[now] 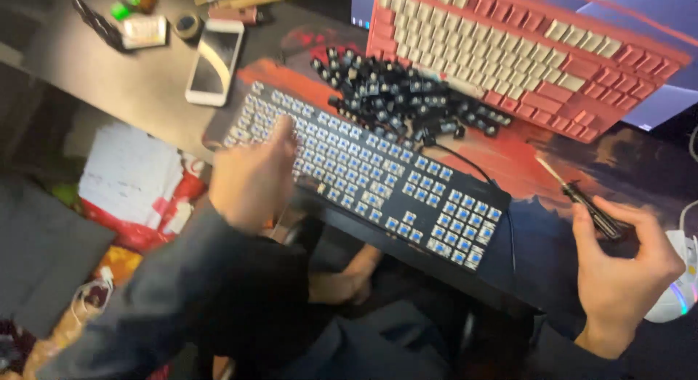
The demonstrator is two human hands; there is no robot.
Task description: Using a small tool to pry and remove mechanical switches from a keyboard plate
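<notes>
Left hand [251, 178], fingers curled, is steadying black keycap-less keyboard with blue switches [363, 173]; right hand [622, 267] is gripping thin black screwdriver [582, 198]; next likely needs tip alignment.

Stripped keyboard [363, 169]: matt black plastic plate, glossy blue plastic switches. Keycap pile [396, 96], upper centre: shiny black plastic. Screwdriver [582, 200], right: thin metal shaft, ribbed black plastic grip. Red keyboard [523, 53], top right: matt plastic. Phone [213, 60], upper left: glossy glass. Desk mat [523, 158]: smooth printed cloth.

dark desk [131, 82], desk mat [567, 162], two keyboards [363, 169], keycaps [400, 96], phone [213, 60]
</notes>
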